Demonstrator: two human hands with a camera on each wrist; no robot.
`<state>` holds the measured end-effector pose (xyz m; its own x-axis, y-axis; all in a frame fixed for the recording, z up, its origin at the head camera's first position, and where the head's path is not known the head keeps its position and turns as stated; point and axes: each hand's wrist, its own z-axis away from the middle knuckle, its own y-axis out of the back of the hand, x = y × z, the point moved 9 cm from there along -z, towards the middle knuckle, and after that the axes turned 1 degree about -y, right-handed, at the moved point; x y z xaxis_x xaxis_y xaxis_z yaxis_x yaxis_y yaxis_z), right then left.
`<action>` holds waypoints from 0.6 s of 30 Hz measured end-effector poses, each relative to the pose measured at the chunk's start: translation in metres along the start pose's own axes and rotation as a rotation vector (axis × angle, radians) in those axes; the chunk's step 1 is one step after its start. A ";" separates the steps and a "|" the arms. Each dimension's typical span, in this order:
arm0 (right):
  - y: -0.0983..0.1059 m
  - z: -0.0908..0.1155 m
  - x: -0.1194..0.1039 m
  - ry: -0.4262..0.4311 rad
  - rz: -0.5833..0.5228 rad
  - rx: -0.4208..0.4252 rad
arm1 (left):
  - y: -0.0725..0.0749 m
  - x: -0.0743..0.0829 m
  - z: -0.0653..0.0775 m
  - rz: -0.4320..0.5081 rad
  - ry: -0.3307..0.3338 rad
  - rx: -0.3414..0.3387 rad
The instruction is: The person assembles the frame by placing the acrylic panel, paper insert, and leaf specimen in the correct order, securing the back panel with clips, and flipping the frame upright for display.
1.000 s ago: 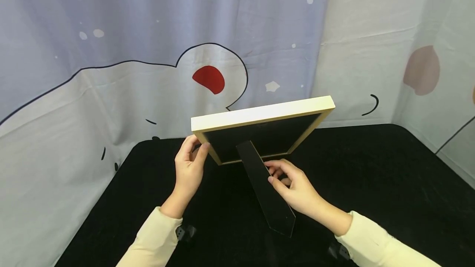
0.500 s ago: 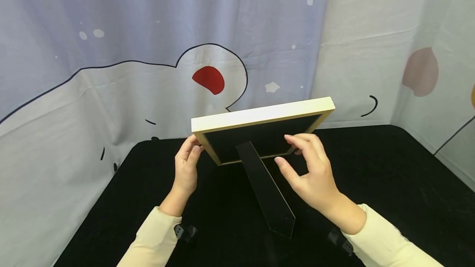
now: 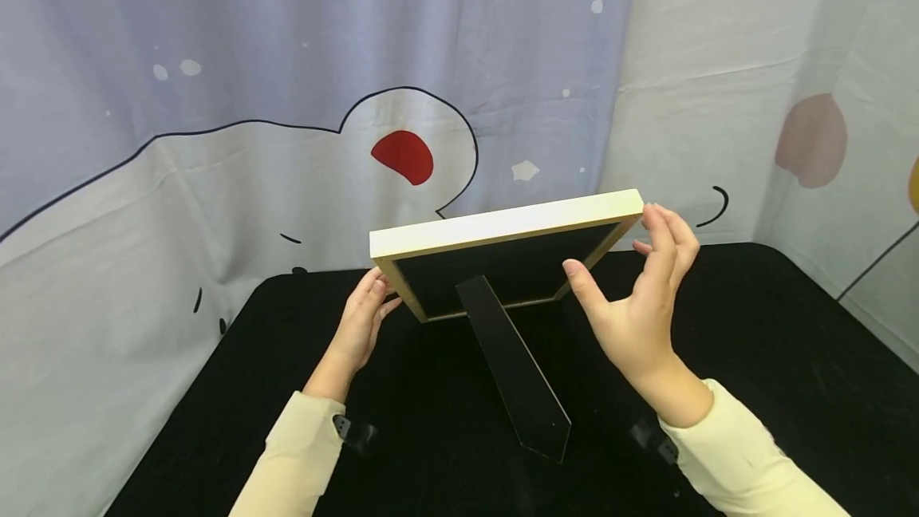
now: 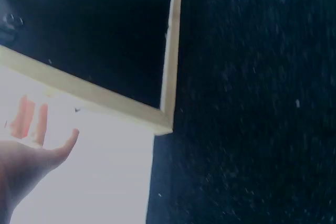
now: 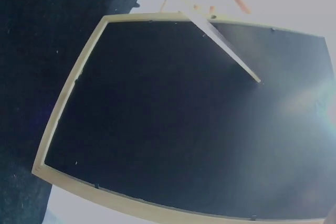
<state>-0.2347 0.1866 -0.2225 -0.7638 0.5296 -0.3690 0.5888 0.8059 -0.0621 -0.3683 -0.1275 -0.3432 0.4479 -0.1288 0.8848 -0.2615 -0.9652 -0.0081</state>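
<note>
A picture frame with pale wood edges stands on the black-covered table, its dark back facing me and leaning away. From the back a black easel leg slants down toward me. My left hand is beside the frame's left edge; the left wrist view shows its fingers spread and apart from the wood. At the upper right corner my right hand has straight fingertips against the edge, thumb held away. The right wrist view shows the dark backing and the leg seen edge-on. The frame's front is hidden.
Black cloth covers the table, which has rounded far corners. Behind it hangs a printed curtain in pale blue and white. Each sleeve has a small black wrist camera at its cuff.
My right hand has left the easel leg and moved up and right to the frame's upper right corner. My left hand's thumb has come off the left edge. The frame has stayed put.
</note>
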 end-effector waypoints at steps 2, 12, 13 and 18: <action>-0.001 0.000 0.007 -0.056 -0.001 -0.014 | 0.000 -0.008 0.000 0.001 0.042 -0.027; -0.019 0.014 0.042 -0.445 -0.135 -0.174 | -0.004 -0.034 -0.004 -0.008 0.161 -0.132; -0.020 0.015 0.044 -0.461 -0.142 -0.175 | -0.003 -0.035 -0.004 -0.003 0.167 -0.132; -0.022 0.018 0.048 -0.503 -0.169 -0.164 | 0.001 -0.041 -0.005 0.043 0.187 -0.111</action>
<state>-0.2794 0.1892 -0.2558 -0.6000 0.2304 -0.7661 0.3898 0.9204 -0.0285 -0.3914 -0.1217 -0.3771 0.2708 -0.1151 0.9557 -0.3744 -0.9272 -0.0055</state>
